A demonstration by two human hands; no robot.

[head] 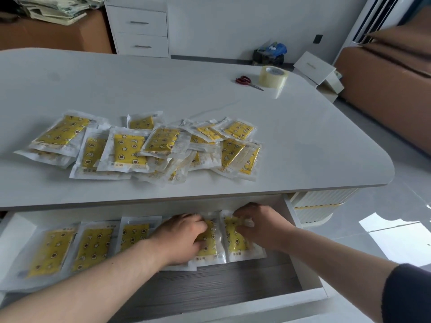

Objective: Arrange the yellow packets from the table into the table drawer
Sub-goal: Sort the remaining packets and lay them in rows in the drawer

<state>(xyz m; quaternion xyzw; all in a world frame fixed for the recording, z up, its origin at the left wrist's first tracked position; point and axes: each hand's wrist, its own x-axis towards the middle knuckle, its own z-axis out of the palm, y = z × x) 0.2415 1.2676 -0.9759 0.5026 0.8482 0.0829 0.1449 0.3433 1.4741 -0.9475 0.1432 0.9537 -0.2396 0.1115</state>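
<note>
Several yellow packets (130, 150) in clear wrappers lie in a loose heap on the white table (303, 141). Below the table's front edge the drawer (233, 287) stands pulled out, with several yellow packets (93, 245) laid side by side along its back. My left hand (182, 238) rests on a packet (210, 250) near the middle of the row, fingers curled over it. My right hand (258, 224) pinches the top edge of the rightmost packet (238, 241) in the drawer. Both packets lie flat on the drawer floor.
Red-handled scissors (247, 82) and a roll of clear tape (272, 76) sit at the table's far right. A white drawer cabinet (140, 31) stands behind the table. Brown cardboard boxes (384, 89) are on the right. The drawer's front half shows bare grey wood grain.
</note>
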